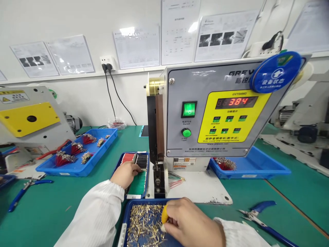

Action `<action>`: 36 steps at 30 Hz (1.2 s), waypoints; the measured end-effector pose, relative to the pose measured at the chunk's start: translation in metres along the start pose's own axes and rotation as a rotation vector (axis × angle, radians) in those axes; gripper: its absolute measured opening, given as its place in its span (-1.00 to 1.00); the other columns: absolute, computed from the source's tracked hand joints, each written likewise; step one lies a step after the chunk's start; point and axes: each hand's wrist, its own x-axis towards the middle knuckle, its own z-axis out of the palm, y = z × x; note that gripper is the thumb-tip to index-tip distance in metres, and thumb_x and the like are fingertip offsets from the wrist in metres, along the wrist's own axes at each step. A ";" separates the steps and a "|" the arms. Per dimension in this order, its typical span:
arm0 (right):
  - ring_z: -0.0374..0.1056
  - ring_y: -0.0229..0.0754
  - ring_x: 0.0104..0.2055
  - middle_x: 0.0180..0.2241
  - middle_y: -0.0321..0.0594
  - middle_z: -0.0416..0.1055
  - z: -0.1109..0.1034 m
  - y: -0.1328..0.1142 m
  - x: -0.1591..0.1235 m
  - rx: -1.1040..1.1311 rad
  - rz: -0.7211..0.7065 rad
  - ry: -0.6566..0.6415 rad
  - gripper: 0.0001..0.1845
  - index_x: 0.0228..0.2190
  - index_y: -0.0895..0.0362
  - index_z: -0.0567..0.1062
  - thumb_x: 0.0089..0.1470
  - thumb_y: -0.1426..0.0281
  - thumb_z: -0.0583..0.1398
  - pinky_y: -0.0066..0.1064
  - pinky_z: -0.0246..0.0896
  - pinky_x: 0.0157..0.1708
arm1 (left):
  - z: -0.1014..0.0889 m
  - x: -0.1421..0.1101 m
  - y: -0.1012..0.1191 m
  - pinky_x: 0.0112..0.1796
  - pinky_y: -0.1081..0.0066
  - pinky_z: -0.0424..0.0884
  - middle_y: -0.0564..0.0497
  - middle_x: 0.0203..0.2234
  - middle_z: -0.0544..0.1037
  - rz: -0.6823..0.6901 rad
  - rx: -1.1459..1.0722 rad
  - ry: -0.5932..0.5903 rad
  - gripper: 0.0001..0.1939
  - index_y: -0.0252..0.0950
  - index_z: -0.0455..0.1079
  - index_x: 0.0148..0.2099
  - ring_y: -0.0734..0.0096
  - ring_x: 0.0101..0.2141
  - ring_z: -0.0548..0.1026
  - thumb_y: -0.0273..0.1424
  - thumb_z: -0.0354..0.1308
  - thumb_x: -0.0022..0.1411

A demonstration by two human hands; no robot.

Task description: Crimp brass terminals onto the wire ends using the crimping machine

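Observation:
My left hand (pixel 125 175) lies over a blue tray (pixel 148 175), its fingertips at a bundle of black wires (pixel 142 161) beside red wires (pixel 128 157). Whether it grips a wire is hidden. My right hand (pixel 190 223) pinches a small yellow object (pixel 164 214) above a blue tray (pixel 125 219) heaped with loose brass terminals (pixel 144 224). Between my hands stands a wire crimping machine (pixel 218 113), its red display reading 384. Its crimping head (pixel 157 178) is just right of my left hand.
A blue tray (pixel 77 173) at the left holds bunches of red-wired terminals. Another blue tray (pixel 257 171) sits behind the machine. Blue-handled pliers (pixel 259 212) lie at the right, and blue-handled cutters (pixel 28 192) at the left. Other machines (pixel 31 116) stand beside the green bench mat (pixel 38 206).

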 end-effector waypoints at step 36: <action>0.20 -0.34 -0.49 -0.53 -0.36 0.33 0.001 0.000 0.001 0.061 -0.020 0.047 -0.76 -0.59 0.16 0.30 0.00 0.43 0.24 -0.52 -0.03 -0.47 | 0.008 0.004 0.013 -0.33 0.47 0.29 0.09 -0.43 0.57 -0.385 -0.219 0.215 -0.95 -0.23 0.34 -0.28 0.40 -0.37 0.52 -0.43 0.06 0.25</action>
